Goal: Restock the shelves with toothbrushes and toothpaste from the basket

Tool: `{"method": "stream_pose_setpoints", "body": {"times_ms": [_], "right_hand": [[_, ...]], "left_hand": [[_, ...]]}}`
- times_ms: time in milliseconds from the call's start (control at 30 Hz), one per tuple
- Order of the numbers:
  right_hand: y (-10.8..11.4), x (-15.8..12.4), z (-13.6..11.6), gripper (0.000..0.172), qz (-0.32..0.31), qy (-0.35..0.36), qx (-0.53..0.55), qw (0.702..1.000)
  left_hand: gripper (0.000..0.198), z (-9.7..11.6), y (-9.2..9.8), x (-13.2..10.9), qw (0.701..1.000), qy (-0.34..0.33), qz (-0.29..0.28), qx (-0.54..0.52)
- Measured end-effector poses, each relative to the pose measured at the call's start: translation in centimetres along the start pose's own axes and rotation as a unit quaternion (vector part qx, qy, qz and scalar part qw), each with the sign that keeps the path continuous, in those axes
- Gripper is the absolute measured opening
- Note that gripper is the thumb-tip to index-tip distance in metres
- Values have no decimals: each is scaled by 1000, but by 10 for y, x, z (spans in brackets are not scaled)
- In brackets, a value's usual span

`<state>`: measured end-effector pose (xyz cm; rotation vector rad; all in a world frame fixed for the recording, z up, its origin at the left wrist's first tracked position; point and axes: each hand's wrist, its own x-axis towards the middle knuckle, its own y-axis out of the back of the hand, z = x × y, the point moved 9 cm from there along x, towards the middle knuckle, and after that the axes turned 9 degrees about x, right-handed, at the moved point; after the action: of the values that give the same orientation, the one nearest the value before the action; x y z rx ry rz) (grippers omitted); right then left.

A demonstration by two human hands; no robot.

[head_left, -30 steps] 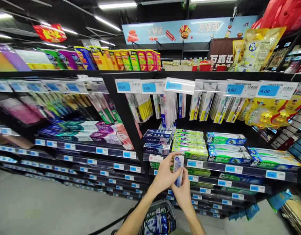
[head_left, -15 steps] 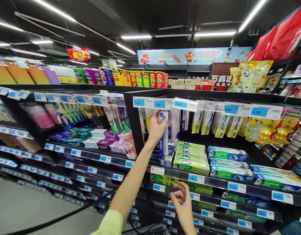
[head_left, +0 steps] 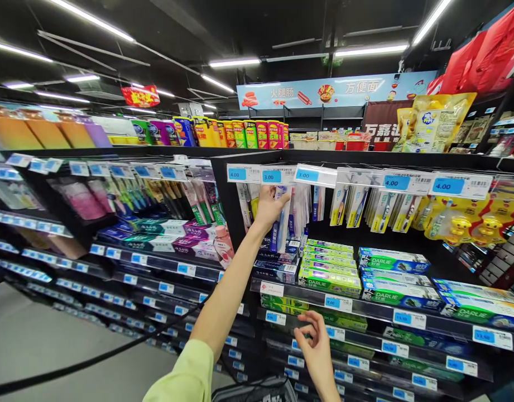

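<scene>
My left hand (head_left: pixel 270 209) reaches up under the price tags and its fingers close on a blue and white toothbrush pack (head_left: pixel 280 223) at the hanging row. Other toothbrush packs (head_left: pixel 298 209) hang just to its right. Lower down, my right hand (head_left: pixel 314 340) hovers before the lower shelves with curled fingers apart, holding nothing. Between the hands' heights, green Darlie toothpaste boxes (head_left: pixel 328 279) lie stacked on a shelf.
A price tag rail (head_left: pixel 282 175) runs just above my left hand. A black shelf divider (head_left: pixel 229 206) stands left of it. A dark basket (head_left: pixel 257 391) shows at the bottom edge, and a black cable (head_left: pixel 126 349) crosses the lower left.
The pack in my left hand has turned and stands slightly higher, its top now nearer the price tags. My right hand has barely moved. The view has shifted slightly.
</scene>
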<state>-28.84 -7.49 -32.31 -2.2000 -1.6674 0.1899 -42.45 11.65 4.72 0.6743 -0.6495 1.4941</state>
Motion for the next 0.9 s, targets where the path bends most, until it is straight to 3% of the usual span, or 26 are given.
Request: {"method": "stream_pose_setpoints", "body": {"times_ms": [267,467,700,900], "right_hand": [[-3,3,0,48,-7,-7,15,1000],[-7,4,-1,50,-10,-3,14,1000],[-14,5,-2,51,-24,-11,11,1000],[-8,5,3,49,-28,-15,2,999]], "left_hand": [[61,5,-4,2,1000,5,-7,-18],[54,-6,-4,11,993,69,-81,-58],[51,5,2,16,995,0,-76,59],[51,1,-2,10,999,-18,-44,-2]]}}
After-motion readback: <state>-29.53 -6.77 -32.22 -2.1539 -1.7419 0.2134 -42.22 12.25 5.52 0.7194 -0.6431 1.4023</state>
